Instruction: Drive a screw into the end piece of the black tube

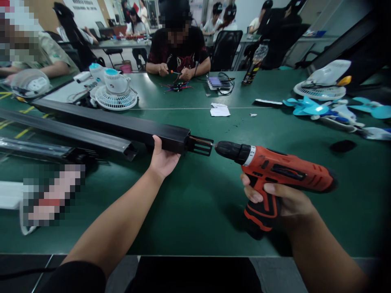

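Note:
My right hand (pixel 287 199) is wrapped round the handle of a red and black cordless drill (pixel 287 169), which points left. The tip of its bit lies at the slotted black bracket (pixel 201 145) on the end of a long black metal profile (pixel 122 121); whether it touches a screw there I cannot tell. Under that end, my left hand (pixel 165 160) grips the profile, thumb against its near side and the other fingers partly hidden beneath. A second black profile (pixel 100 136) lies on the table just nearer to me.
White fans (pixel 116 91) stand at the back left. Blue fan blades (pixel 308 106) and another fan (pixel 324 81) lie at the right. Across the green table (pixel 189 228), a person (pixel 179 49) handles wires near a bottle (pixel 255 65). Paper scraps (pixel 220 110) lie mid-table.

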The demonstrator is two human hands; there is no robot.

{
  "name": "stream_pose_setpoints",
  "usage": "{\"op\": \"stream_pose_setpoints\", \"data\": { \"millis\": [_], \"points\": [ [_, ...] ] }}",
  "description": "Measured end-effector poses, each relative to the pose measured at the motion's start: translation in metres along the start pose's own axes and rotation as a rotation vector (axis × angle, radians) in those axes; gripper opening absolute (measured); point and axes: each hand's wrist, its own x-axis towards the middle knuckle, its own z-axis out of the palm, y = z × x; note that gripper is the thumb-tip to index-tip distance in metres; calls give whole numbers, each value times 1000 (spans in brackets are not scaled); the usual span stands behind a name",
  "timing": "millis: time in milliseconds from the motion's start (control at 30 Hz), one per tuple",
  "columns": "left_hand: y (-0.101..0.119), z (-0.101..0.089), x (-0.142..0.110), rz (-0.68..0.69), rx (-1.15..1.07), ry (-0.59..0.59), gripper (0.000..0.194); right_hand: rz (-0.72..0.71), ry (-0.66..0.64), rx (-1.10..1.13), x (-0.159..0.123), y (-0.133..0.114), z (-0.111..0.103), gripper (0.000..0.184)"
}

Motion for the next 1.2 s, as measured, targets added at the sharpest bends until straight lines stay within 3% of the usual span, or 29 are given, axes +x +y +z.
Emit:
{"op": "stream_pose_setpoints", "data": {
  "millis": [333,467,567,733,800,900,967,1067,1200],
  "points": [
    [-2,5,0,18,45,29,89,-133,-43,-87,4,-4,5,41],
    [-3,11,-2,41,76,59,90,-253,5,-131,4,-7,4,37],
    [-3,13,-2,29,64,35,89,-303,-43,-199,4,-14,0,32],
    [-2,14,-2,15,53,16,86,-305,-84,-286,5,-34,-3,35],
    [-2,14,-2,13,53,27,85,-317,-45,-307,7,-43,-2,37],
    [-2,15,-3,9,41,25,86,-361,-115,-344,9,-56,0,39],
    [-2,15,-3,4,37,14,88,-319,-83,-340,9,-62,3,41],
    [-1,14,-2,-6,32,-1,89,-251,-38,-277,8,-62,2,44],
    [-2,12,-2,2,15,-5,88,-252,-96,-242,10,-47,-12,40]
  ]
}}
